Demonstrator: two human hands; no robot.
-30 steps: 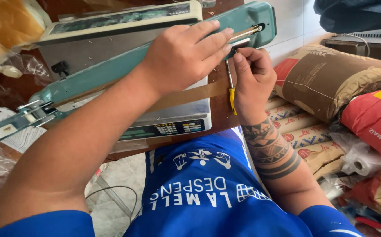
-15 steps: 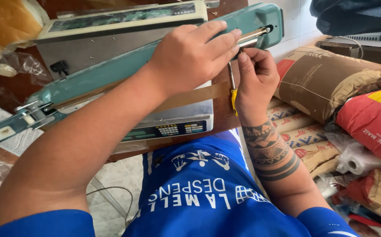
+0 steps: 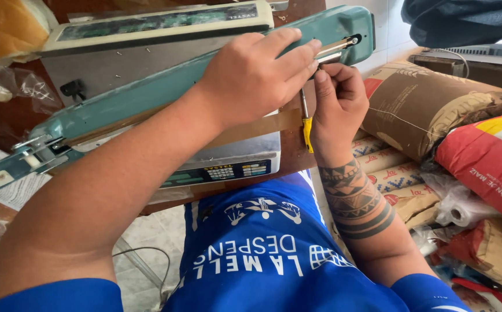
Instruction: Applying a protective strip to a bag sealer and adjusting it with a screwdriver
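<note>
Two hands at work on one teal heat sealer [image 3: 147, 98], which lies at a slant across a digital scale [image 3: 228, 167] on a wooden bench.

Left hand [image 3: 257, 75]: laid palm-down over the sealer's raised arm near its free end, fingers [image 3: 297, 60] pressed together and curled over the edge, holding the arm steady.

Right hand [image 3: 338, 104]: closed in a pinch around a screwdriver [image 3: 306, 124] with a yellow handle; the metal shaft runs upward to the underside of the arm's tip, where a small screw or clamp fitting [image 3: 352, 41] shows. Whether the blade is seated in a screw is hidden behind the fingers.

Brown strip [image 3: 251, 128]: lies flat beneath the arm, along the lower bar, running from under the left forearm toward the screwdriver.

Step in hand, as judged: work on the fastening at the arm's end, one hand bracing, the other driving the tool. A next move would call for a steady arm and a straight, square tool.

Surroundings: paper sacks [image 3: 424, 104] stacked at the right, one red and yellow [image 3: 488, 162]; clear plastic bags [image 3: 14, 86] at the left.
</note>
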